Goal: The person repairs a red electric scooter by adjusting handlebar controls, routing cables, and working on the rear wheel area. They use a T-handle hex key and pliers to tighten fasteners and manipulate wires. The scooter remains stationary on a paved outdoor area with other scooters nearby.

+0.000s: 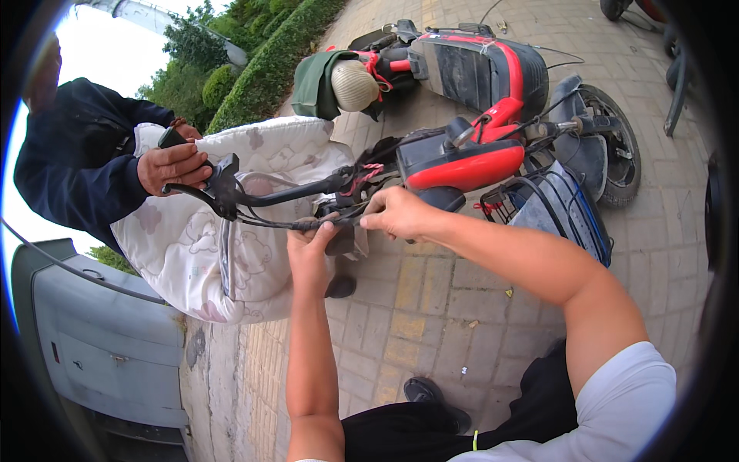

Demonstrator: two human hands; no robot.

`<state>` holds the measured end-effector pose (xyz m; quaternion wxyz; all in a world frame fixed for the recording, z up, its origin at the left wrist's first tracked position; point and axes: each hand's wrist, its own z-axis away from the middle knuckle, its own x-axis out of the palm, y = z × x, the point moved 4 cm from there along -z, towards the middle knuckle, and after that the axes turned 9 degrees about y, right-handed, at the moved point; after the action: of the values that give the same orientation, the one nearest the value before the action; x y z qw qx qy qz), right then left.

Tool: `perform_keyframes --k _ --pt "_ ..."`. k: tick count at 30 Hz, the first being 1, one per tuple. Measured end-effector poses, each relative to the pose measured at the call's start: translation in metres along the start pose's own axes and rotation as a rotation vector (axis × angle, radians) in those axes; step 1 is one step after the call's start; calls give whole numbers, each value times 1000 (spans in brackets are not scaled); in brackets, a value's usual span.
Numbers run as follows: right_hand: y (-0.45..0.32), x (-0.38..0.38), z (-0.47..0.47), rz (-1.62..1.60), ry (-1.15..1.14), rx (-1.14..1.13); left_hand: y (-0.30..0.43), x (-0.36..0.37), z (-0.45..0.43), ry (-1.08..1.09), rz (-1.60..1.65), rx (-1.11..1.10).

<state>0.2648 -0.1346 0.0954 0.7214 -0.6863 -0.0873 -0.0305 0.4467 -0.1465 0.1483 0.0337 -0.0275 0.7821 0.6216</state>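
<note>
My left hand [309,242] holds a bundle of black cables [271,224] between thumb and fingers, just below the black handlebar [288,193] of a scooter. My right hand [398,213] pinches the same dark wiring a little to the right, near the scooter's red and black body [462,167]. What exactly lies between my fingertips is too small to tell. A brake lever [193,195] sits at the handlebar's end, where another person's hand [173,168] rests by the grip. Pink cord [369,170] is tied around the handlebar's stem.
A white padded quilt [260,260] hangs before the person in dark clothing [86,150]. Another red and black scooter [473,69] stands behind, with a green cloth [317,86] on it. A wire basket [508,202] is at right. A grey metal cabinet [115,329] stands at left on the paving.
</note>
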Motion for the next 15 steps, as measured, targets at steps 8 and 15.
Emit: perform_keyframes --k 8,15 --pt "-21 -19 -48 356 259 -484 3 23 2 2 138 23" --pt "-14 -6 -54 379 135 -439 0 15 3 -88 142 32"
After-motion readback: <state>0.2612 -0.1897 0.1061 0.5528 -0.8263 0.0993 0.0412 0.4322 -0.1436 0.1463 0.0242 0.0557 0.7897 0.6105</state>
